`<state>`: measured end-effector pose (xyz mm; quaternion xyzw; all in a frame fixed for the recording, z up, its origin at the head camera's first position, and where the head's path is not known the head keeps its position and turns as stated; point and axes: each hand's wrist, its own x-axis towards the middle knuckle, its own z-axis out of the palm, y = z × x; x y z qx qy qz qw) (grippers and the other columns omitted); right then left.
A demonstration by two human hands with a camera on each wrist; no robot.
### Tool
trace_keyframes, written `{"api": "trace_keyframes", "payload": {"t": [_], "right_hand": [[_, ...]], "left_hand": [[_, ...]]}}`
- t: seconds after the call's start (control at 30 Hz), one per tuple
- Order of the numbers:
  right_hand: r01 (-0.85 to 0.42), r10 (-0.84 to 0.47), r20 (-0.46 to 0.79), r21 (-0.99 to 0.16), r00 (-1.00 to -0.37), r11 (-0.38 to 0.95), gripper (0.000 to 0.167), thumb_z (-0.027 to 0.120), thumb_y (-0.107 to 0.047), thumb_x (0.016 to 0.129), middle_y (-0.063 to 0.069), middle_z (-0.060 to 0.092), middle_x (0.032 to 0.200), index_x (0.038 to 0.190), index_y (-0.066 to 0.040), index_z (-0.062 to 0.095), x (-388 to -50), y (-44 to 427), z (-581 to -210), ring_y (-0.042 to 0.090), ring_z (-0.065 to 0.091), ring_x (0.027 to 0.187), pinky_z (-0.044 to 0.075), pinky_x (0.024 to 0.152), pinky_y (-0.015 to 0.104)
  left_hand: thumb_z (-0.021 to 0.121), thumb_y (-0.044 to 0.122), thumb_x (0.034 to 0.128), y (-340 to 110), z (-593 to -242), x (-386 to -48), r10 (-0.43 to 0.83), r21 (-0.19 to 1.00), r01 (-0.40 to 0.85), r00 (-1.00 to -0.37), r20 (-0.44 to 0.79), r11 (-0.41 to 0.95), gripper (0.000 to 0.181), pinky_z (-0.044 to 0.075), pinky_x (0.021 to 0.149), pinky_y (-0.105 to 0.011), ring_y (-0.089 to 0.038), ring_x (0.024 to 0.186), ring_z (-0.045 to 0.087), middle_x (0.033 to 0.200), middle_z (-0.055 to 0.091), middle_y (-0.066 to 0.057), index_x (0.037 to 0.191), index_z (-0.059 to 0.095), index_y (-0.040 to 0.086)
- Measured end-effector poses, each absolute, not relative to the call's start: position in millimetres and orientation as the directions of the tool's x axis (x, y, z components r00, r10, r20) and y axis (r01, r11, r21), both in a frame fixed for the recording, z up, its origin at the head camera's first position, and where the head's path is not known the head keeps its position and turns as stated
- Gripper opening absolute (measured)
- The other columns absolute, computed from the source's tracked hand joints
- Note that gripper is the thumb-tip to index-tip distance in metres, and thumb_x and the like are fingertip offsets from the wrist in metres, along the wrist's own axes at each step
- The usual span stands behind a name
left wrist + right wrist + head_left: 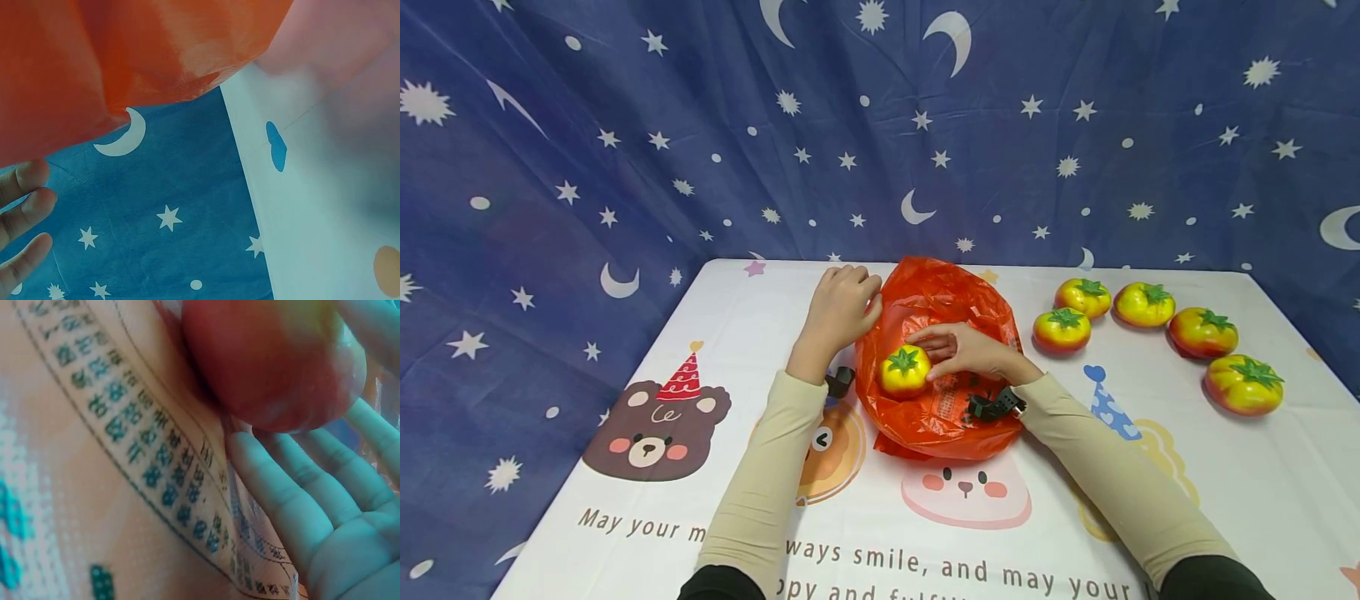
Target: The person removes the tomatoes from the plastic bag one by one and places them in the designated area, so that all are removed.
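A red plastic bag (964, 300) lies spread on the table with its mouth facing up. Its left rim is gripped by my left hand (844, 302), whose thumb and index finger meet the film. Three of that hand's fingertips (39, 203) show below the bag in the left wrist view. Inside the bag sits a yellow-red toy tomato (904, 373) with a green star-shaped top. My right hand (966, 348) reaches into the bag beside it, fingers straight and slightly spread in the right wrist view. Its thumb and fingertips are against or very close to the tomato (275, 369).
Several more toy tomatoes stand right of the bag, the nearest being a red-yellow one (1062, 331) and the farthest right a larger one (1243, 385). A white cloth with cartoon prints covers the table (647, 525). A blue starry curtain (820, 125) hangs behind.
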<state>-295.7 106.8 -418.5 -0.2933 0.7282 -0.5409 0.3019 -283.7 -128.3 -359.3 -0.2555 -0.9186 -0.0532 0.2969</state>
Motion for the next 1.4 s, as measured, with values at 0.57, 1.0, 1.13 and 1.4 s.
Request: {"api": "trace_keyframes", "payload": {"t": [0.57,1.0,1.13,1.4], "right_hand": [[0.073,-0.693,-0.201,-0.975,-0.692,0.21,0.064,0.073,-0.004,0.077,0.025,0.05,0.134,0.135,0.002,0.047,-289.9,106.5,-418.0,0.03,0.054,0.122,0.05,0.092,0.036],[0.146,-0.644,-0.223,-0.974,-0.732,0.171,0.062,0.07,0.0,0.078,0.018,0.057,0.129,0.135,0.004,0.045,-286.1,112.7,-407.9,0.013,0.065,0.094,0.056,0.077,0.034],[0.134,-0.641,-0.212,-0.977,-0.737,0.168,0.062,0.07,0.0,0.079,0.014,0.059,0.126,0.135,0.004,0.045,-287.0,116.3,-403.8,0.014,0.066,0.091,0.057,0.076,0.034],[0.094,-0.62,-0.195,-0.977,-0.76,0.192,0.062,0.071,-0.002,0.078,0.013,0.059,0.128,0.135,0.004,0.046,-286.2,124.2,-389.6,0.012,0.064,0.097,0.056,0.08,0.034]], "left_hand": [[0.056,0.016,0.0854,-127.1,-357.6,-281.8,0.433,-0.041,0.499,-0.705,0.561,0.866,0.012,0.046,0.078,-0.039,-0.024,0.075,0.056,0.074,0.059,-0.007,0.083,0.065,0.008],[0.055,0.017,0.0856,-126.9,-358.9,-282.9,0.437,-0.049,0.5,-0.701,0.564,0.865,0.013,0.046,0.08,-0.039,-0.024,0.076,0.056,0.074,0.059,-0.007,0.084,0.065,0.009],[0.056,0.017,0.0853,-127.2,-359.1,-282.9,0.438,-0.049,0.501,-0.699,0.565,0.864,0.013,0.046,0.08,-0.039,-0.025,0.076,0.057,0.074,0.059,-0.007,0.085,0.065,0.008],[0.056,0.016,0.0852,-126.5,-358.4,-282.7,0.438,-0.047,0.507,-0.691,0.575,0.861,0.012,0.046,0.08,-0.039,-0.025,0.075,0.056,0.073,0.058,-0.007,0.083,0.065,0.008]]}}
